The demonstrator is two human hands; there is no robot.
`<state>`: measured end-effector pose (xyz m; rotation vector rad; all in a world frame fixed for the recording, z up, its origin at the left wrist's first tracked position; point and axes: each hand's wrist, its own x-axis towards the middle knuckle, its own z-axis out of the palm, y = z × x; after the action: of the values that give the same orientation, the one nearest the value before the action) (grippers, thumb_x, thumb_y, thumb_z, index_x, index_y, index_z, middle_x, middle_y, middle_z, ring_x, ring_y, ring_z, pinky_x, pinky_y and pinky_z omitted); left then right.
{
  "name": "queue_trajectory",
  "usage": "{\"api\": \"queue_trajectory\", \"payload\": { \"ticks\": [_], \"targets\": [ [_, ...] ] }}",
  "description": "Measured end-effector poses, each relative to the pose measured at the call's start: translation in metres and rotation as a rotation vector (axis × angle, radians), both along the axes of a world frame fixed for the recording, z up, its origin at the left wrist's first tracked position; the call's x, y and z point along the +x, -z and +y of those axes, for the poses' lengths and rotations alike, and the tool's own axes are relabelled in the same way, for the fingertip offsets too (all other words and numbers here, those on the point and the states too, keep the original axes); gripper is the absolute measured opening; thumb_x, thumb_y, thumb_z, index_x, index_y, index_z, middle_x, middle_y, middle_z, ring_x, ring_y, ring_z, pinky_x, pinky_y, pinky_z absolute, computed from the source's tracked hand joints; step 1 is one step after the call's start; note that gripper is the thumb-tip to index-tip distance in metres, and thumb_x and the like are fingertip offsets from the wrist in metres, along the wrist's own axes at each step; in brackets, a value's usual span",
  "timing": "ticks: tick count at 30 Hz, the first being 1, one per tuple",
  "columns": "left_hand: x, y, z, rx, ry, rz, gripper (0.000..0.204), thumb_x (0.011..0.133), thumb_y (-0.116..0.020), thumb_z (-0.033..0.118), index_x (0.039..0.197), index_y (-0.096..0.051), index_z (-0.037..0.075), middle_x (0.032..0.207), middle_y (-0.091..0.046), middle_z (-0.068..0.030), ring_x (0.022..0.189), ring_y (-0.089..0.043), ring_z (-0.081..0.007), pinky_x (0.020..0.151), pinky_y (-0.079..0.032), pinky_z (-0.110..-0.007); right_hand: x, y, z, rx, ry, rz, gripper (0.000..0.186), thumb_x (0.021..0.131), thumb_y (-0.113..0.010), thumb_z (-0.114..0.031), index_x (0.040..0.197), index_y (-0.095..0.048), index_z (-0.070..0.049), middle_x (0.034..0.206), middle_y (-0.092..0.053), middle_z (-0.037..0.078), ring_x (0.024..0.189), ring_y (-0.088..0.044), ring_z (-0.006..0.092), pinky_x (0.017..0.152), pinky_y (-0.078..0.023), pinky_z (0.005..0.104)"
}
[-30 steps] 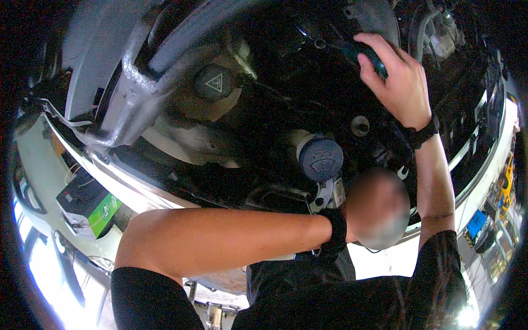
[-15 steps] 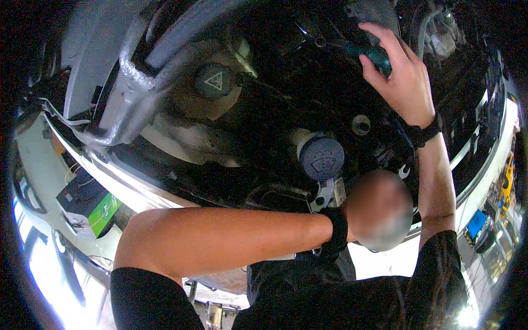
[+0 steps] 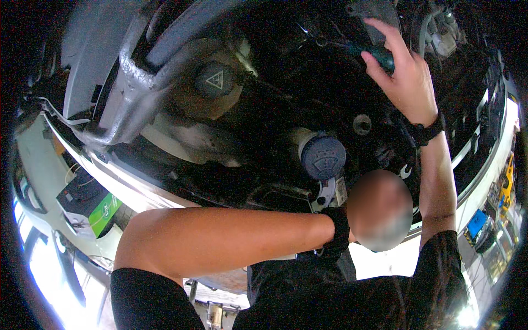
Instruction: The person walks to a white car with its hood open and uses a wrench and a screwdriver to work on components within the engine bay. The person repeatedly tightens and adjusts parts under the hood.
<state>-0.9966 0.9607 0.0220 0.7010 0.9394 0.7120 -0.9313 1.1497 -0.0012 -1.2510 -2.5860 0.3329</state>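
My right hand (image 3: 410, 82) reaches into the dark engine bay at the upper right. It curls loosely around the dark green handle of what looks like a ratchet (image 3: 381, 56); thumb and forefinger stand apart, the other fingers hidden. A shiny round head lies left of the handle. Lower down, a blurred patch covers my left hand (image 3: 379, 210), hiding its fingers and anything in them. At that patch's upper right edge, the open jaw of a metal spanner (image 3: 405, 171) shows. The blue washer-fluid cap (image 3: 323, 157) is left of this hand.
A dark coolant cap (image 3: 214, 81) tops a tank at the left, beside a silvery metal brace (image 3: 132, 77). The white front edge of the car (image 3: 129, 187) curves below. Outside it are a green and black box (image 3: 91, 206) and a blue item (image 3: 477, 221).
My right hand has shifted slightly right and down, still around the handle. The engine bay appears shifted a little to the right. My left arm has hardly moved.
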Motion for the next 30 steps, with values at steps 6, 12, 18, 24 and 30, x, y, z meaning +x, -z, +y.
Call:
{"api": "queue_trajectory", "payload": {
  "ticks": [6, 12, 18, 24, 30],
  "targets": [
    [0.0028, 0.0004, -0.0021, 0.014, -0.046, 0.008, 0.026, 0.084, -0.066, 0.017, 0.074, -0.068, -0.007, 0.072, -0.065, -0.0277, 0.062, -0.069, -0.0360, 0.060, -0.048, -0.045, 0.0009, -0.0051, -0.0002, -0.102, 0.018, 0.065, 0.061, 0.090, -0.079, -0.024, 0.144, -0.052, -0.022, 0.100, -0.071, 0.021, 0.093, -0.072, 0.0410, 0.073, -0.058, 0.0460],
    [-0.0003, 0.0008, -0.0003, 0.000, 0.008, 0.008, 0.026, 0.085, -0.066, 0.017, 0.074, -0.069, -0.007, 0.072, -0.066, -0.0275, 0.064, -0.070, -0.0361, 0.060, -0.048, -0.045, 0.0025, -0.0006, 0.0027, 0.029, -0.067, 0.062, 0.057, 0.090, -0.079, -0.024, 0.141, -0.054, -0.021, 0.099, -0.071, 0.020, 0.094, -0.072, 0.0414, 0.073, -0.058, 0.0450],
    [-0.0016, -0.0001, 0.0009, -0.015, 0.043, 0.008, 0.025, 0.085, -0.067, 0.017, 0.079, -0.072, -0.006, 0.074, -0.067, -0.0268, 0.066, -0.071, -0.0359, 0.061, -0.050, -0.043, 0.0055, 0.0012, 0.0020, -0.082, -0.006, 0.095, 0.054, 0.092, -0.077, -0.023, 0.141, -0.054, -0.019, 0.109, -0.070, 0.021, 0.104, -0.070, 0.0407, 0.077, -0.058, 0.0452],
    [-0.0012, -0.0007, 0.0001, 0.007, 0.008, 0.012, 0.024, 0.085, -0.067, 0.017, 0.082, -0.073, -0.006, 0.075, -0.068, -0.0265, 0.067, -0.072, -0.0340, 0.063, -0.052, -0.043, 0.0043, -0.0020, 0.0032, -0.020, -0.074, 0.099, 0.051, 0.094, -0.076, -0.022, 0.140, -0.055, -0.019, 0.107, -0.071, 0.021, 0.104, -0.071, 0.0395, 0.080, -0.058, 0.0423],
    [-0.0066, -0.0016, 0.0044, -0.009, 0.019, -0.030, 0.027, 0.089, -0.065, 0.015, 0.074, -0.066, -0.007, 0.065, -0.061, -0.0254, 0.057, -0.066, -0.0287, 0.058, -0.046, -0.043, 0.0068, -0.0018, 0.0069, -0.150, 0.038, 0.185, 0.034, 0.086, -0.084, -0.022, 0.114, -0.069, -0.010, 0.090, -0.070, 0.014, 0.082, -0.071, 0.0254, 0.070, -0.055, 0.0331]
  ]
}}
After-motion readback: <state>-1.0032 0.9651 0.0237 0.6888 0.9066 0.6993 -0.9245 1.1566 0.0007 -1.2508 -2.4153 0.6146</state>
